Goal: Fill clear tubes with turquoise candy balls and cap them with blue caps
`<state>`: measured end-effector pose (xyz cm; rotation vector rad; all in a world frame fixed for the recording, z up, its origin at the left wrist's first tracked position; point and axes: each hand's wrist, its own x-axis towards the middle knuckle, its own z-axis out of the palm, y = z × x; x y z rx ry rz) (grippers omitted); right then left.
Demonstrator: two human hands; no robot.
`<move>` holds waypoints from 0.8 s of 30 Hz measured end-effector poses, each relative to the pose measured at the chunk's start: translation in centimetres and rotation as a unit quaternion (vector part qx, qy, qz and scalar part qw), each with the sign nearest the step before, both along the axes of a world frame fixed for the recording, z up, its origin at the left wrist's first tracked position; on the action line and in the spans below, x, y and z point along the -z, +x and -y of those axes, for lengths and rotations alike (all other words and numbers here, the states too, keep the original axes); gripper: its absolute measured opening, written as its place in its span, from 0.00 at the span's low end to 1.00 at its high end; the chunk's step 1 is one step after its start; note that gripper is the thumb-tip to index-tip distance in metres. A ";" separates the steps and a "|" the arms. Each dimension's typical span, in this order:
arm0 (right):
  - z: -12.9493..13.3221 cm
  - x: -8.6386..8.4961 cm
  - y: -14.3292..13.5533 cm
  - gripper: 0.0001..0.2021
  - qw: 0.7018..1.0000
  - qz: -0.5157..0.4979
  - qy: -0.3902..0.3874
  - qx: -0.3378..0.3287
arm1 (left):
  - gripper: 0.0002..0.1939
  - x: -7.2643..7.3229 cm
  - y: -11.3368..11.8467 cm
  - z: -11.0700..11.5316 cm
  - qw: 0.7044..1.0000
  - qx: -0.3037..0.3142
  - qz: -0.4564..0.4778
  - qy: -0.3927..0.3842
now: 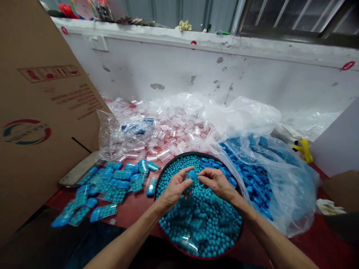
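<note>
My left hand [176, 187] is closed around a small clear plastic container with a blue cap [192, 175] at its top; the fingers partly hide it. My right hand [217, 183] pinches at the cap's right edge, thumb and forefinger together. Both hands are above a round tub [157, 183] with a dark rim, full of small turquoise balls [207, 220]. Loose blue caps [213, 163] lie at the tub's back right. A clear empty container [188, 241] rests on the balls at the front. Left of the tub, several filled containers [117, 192] with blue caps lie in a pile.
Many empty clear containers [171, 134] are spread behind the tub. At right a clear plastic bag [291, 183] holds blue caps [256, 186]. A large cardboard box [50, 104] stands at left; a yellow-handled tool [304, 150] lies far right. A white wall [179, 80] closes the back.
</note>
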<state>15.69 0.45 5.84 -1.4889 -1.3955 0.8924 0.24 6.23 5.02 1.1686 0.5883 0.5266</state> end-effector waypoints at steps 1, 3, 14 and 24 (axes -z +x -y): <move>-0.1 0.0 0.1 0.08 1.000 0.009 0.000 -0.018 | 0.25 0.1 0.0 0.1 1.000 -0.002 -0.005 0.002; 0.0 0.0 0.0 0.07 0.999 0.037 0.018 -0.032 | 0.22 0.4 0.2 0.3 1.000 -0.022 -0.017 0.006; 0.1 -1.8 1.4 0.15 0.987 -0.142 -0.056 -0.043 | 0.19 -0.4 0.0 0.0 1.000 0.022 -0.004 0.009; 0.6 -1.5 -1.1 0.30 0.979 0.168 0.074 -0.084 | 0.25 -0.3 1.2 1.0 0.995 -0.089 -0.006 0.051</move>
